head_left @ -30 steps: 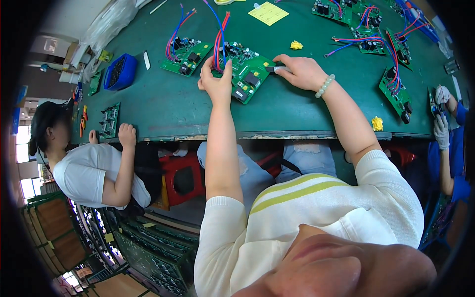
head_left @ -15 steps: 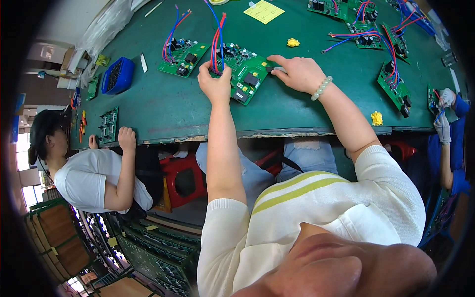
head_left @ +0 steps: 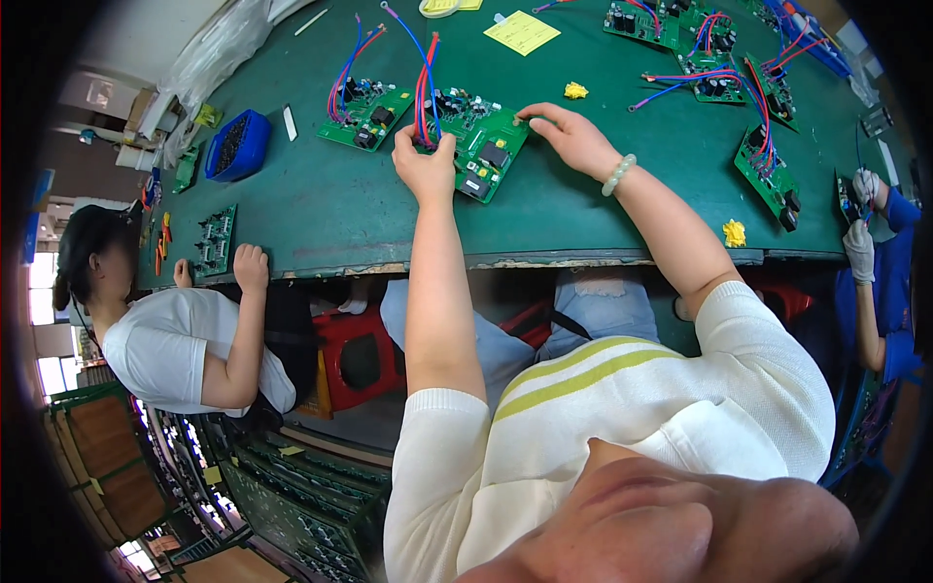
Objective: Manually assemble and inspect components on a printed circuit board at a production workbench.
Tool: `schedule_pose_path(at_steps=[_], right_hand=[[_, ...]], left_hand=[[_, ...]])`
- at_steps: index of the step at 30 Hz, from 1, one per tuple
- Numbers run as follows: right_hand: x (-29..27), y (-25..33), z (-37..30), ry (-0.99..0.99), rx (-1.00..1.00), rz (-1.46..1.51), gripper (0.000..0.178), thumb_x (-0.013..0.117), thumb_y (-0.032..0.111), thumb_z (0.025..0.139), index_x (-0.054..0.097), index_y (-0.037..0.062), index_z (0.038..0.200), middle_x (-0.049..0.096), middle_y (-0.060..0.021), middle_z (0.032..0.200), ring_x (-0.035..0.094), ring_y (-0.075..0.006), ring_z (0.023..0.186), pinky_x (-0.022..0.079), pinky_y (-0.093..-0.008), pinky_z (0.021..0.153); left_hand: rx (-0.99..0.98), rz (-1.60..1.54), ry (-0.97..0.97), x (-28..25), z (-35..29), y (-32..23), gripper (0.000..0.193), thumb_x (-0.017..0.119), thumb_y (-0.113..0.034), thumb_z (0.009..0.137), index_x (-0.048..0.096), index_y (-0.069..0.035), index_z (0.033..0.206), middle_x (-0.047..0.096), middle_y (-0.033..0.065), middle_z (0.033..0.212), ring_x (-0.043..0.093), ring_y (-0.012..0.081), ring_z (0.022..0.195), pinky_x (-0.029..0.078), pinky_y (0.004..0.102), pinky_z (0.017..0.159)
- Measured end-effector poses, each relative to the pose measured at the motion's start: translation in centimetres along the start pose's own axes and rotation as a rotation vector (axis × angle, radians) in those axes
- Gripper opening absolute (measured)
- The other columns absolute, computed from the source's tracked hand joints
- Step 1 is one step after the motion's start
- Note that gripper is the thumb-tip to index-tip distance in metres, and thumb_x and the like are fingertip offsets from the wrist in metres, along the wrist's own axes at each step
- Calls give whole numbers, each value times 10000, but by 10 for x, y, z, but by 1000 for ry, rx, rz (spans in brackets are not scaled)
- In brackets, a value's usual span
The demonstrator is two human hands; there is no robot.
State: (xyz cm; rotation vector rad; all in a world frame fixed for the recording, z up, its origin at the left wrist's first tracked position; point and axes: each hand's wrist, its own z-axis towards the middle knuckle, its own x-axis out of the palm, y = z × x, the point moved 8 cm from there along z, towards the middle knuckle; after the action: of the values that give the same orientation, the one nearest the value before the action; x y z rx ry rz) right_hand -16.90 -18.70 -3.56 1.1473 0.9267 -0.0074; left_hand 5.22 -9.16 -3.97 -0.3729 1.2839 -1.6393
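A green circuit board (head_left: pixel 484 155) lies tilted on the table in front of me, with black components and a bundle of red and blue wires (head_left: pixel 425 92) rising from its left side. My left hand (head_left: pixel 425 167) grips its left edge, thumb and fingers on either side of the wire base. At the upper right corner, my right hand (head_left: pixel 575 144) pinches the board's edge between index finger and thumb; the other fingers are curled behind. A similar wired board (head_left: pixel 367 115) lies just left of my left hand.
A blue bin (head_left: pixel 255 146) of small dark parts stands at the left. More wired boards (head_left: pixel 768 175) lie right. Yellow crumpled pieces (head_left: pixel 575 90) and a yellow paper (head_left: pixel 523 33) are on the table. A person (head_left: pixel 185 335) sits left; gloved hands (head_left: pixel 859 248) work at the far right.
My right hand has shifted slightly up and left, to the board's upper corner. The dark piece seen at its fingertips no longer shows there. My left hand keeps its grip.
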Motion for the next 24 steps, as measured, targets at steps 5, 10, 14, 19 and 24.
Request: schedule_pose_path(at_steps=[5, 10, 14, 19, 24], right_hand=[[-13, 30, -9, -21, -119, -87, 255, 451, 327, 954, 564, 279, 1177, 665, -59, 817, 634, -269, 750, 500, -367, 677], [1, 43, -12, 105, -269, -387, 259, 459, 386, 934, 568, 302, 1154, 668, -48, 798, 635, -273, 723, 487, -394, 611], [11, 37, -13, 242, -241, -516, 257, 465, 379, 932, 571, 319, 1159, 672, -46, 804, 635, -278, 728, 493, -402, 630], [8, 31, -16, 337, -218, -343, 284, 476, 377, 924, 568, 340, 1191, 672, -57, 788, 635, -284, 725, 499, -408, 661], [7, 30, -18, 331, -187, -384, 300, 482, 368, 922, 555, 336, 1211, 671, -64, 782, 638, -289, 737, 498, -413, 662]], left_hand=[[40, 56, -7, -1, -2, -4, 392, 725, -162, 617, 562, -22, 945, 603, 117, 882, 512, 292, 923, 420, 400, 817], [19, -11, 44, 3, 4, 3, 387, 722, -161, 618, 571, -28, 949, 603, 111, 887, 518, 283, 918, 422, 396, 816], [59, -25, 89, 8, 4, 0, 388, 723, -152, 617, 576, -31, 955, 601, 107, 893, 528, 269, 908, 426, 383, 814], [41, -39, 98, 8, 5, 3, 392, 731, -153, 619, 576, -27, 955, 595, 107, 899, 536, 256, 909, 426, 370, 817], [26, -59, 97, 10, 4, 4, 393, 735, -159, 624, 574, -25, 956, 592, 108, 897, 538, 250, 907, 427, 369, 813]])
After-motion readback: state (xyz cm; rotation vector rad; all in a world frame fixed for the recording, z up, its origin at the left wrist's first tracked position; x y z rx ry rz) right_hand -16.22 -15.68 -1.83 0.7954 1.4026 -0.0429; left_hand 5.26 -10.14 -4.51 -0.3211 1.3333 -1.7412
